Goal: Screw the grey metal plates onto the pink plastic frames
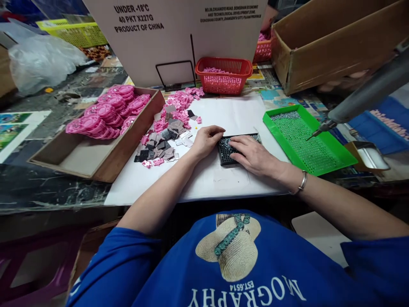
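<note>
**Both hands at a black rectangular perforated tray [225, 161] on the work surface [19, 187]**

Surface: dark, scuffed, partly covered by a large white sheet [198, 185]. The black tray is set on the sheet, between the left hand [209, 140] and the right hand [254, 155]. Room: a purple plastic stool [35, 256] is seen below, left. A white carton with black print [182, 30] is stood upright at the back, with a black wire stand [175, 63] in front. At right, a grey cylindrical driver tool [361, 91] is angled down, its tip over the green tray.

Hands: the left is curled narrow at the tray's upper left corner, thumb and fingers close together; whether anything is pinched cannot be told. The right is laid over the tray, fingers extended and slightly parted.

Containers: small shiny dark pieces are held in the black tray, partly hidden by the right hand. In the bright green plastic tray [286, 148], small metallic pieces are heaped at the far end. Stacked pink round plastic parts [108, 106] are held in a shallow brown open box [137, 128], left. Small pink pieces [217, 70] are held in a red plastic basket [220, 86]. Between box and hands, grey and black flat squares [159, 145] are piled loose, with pink plastic bits [179, 101] behind and among them.
</note>
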`<move>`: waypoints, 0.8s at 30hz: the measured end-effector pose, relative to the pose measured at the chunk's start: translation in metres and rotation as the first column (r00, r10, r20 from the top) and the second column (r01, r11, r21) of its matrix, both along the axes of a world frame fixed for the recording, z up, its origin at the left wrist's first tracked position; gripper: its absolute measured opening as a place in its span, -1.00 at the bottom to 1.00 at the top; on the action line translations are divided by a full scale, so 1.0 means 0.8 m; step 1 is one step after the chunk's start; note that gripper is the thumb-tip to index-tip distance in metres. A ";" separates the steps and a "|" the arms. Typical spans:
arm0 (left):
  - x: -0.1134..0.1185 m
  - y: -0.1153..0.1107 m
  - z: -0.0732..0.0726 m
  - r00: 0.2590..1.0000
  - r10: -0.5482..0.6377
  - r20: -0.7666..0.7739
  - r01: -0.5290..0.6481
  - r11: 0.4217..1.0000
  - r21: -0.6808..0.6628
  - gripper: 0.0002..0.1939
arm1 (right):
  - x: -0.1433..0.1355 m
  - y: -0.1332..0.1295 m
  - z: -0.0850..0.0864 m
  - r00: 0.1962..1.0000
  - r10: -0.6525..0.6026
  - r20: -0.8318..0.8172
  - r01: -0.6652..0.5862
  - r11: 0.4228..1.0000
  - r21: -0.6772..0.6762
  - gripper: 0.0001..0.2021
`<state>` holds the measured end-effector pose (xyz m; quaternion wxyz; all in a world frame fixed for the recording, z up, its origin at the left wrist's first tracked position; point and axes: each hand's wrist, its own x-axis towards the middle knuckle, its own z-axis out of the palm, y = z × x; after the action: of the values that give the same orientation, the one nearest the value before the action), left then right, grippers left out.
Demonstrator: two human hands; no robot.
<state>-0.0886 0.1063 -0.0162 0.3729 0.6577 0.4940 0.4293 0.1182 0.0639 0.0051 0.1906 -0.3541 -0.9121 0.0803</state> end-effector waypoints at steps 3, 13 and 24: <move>0.000 0.000 0.002 1.000 0.006 -0.007 -0.006 1.000 -0.003 -0.83 | -0.004 0.007 -0.002 0.999 0.010 0.052 -0.009 1.000 -0.012 -0.55; 0.002 0.000 0.003 0.986 0.038 0.163 -0.029 0.998 -0.054 -0.72 | -0.025 0.020 0.003 0.991 0.136 -0.017 -0.136 0.990 -0.018 -0.59; 0.004 -0.002 0.007 0.977 0.040 0.208 -0.017 0.994 -0.110 -0.45 | -0.018 0.022 0.003 0.990 0.082 -0.118 -0.080 0.997 0.023 -0.64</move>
<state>-0.0850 0.1049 -0.0110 0.4517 0.5805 0.4837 0.4744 0.1038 0.0812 0.0071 0.2442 -0.3097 -0.9134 0.1007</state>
